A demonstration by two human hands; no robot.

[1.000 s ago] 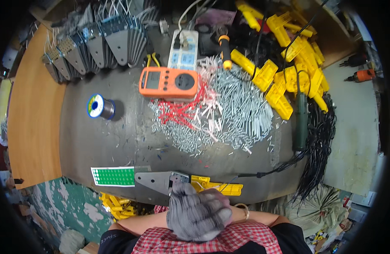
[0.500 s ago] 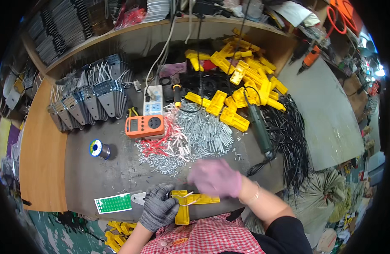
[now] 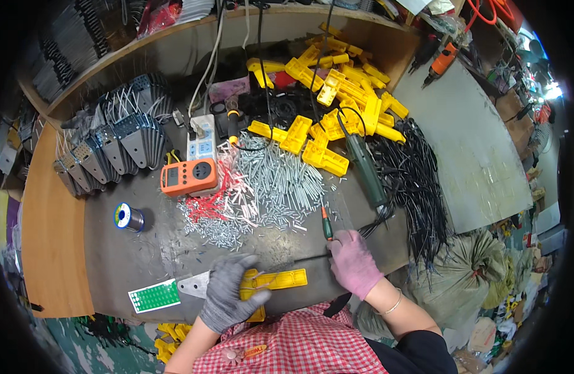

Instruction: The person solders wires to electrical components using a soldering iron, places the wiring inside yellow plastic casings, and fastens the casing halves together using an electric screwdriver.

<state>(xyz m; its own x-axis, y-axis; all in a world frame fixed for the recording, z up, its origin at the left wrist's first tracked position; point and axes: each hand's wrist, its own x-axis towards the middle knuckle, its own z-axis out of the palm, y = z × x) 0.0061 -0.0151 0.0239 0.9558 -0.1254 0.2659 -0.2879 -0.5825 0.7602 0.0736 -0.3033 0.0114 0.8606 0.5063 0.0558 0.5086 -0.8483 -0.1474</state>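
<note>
My left hand [image 3: 228, 292], in a grey glove, rests on a yellow plastic housing [image 3: 290, 278], thumb across it and fingers partly blurred. A pale wire crosses the housing's open cavity. From under the glove's left side a grey metal plate [image 3: 195, 285] with holes sticks out. My right hand [image 3: 354, 265], in a pink glove, is to the right of the housing and apart from it. Its fingers close around the lower end of a slim green-handled tool [image 3: 327, 225] with an orange tip. A thin black rod or cord [image 3: 312, 257] reaches left from beside those fingers.
Loose screws and metal pins [image 3: 281, 181] lie mid-table beside red and white sleeves. An orange meter [image 3: 188, 177], solder spool [image 3: 129, 218] and green sticker sheet [image 3: 155, 296] are left. Yellow housings [image 3: 355, 93], a dark green power tool [image 3: 366, 171] and black leads [image 3: 418, 187] are right.
My right hand has moved right, away from the housing, and the green-handled tool now shows at its fingers. My left hand stays at the housing, its thumb spread wider. The whole view has shifted.
</note>
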